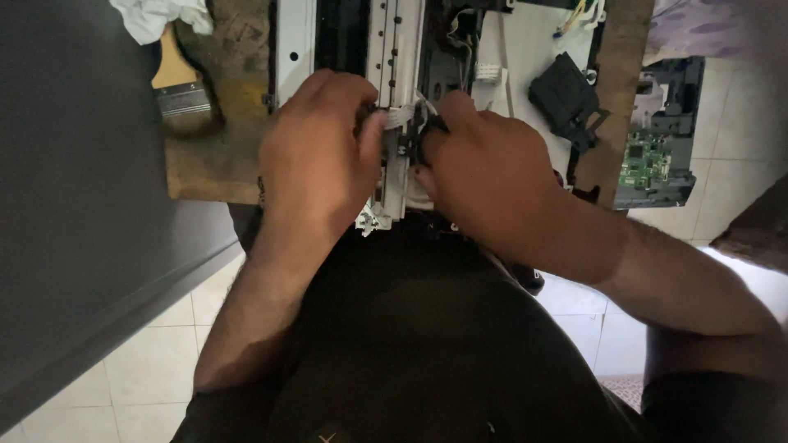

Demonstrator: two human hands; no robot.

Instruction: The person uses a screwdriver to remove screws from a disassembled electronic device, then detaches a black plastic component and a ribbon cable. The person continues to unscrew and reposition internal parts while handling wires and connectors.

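A pale grey perforated metal rail (pixel 392 90) lies on the stained brown wooden counter (pixel 215 156). Nearby are a tan-handled, silver-banded paintbrush (pixel 176 90), a crumpled white cloth (pixel 160 16), a green circuit board (pixel 644 160) and a cream-tiled floor (pixel 152 369).

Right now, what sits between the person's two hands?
In the head view, a pale metal rail with a small black part lies between left hand and right hand.

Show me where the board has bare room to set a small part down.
Bare wood lies on the board between the paintbrush and the near edge, left of the left hand. It is crowded from the metal rail rightward: both hands meet there, the right hand beside the black part, with the circuit board beyond the edge.
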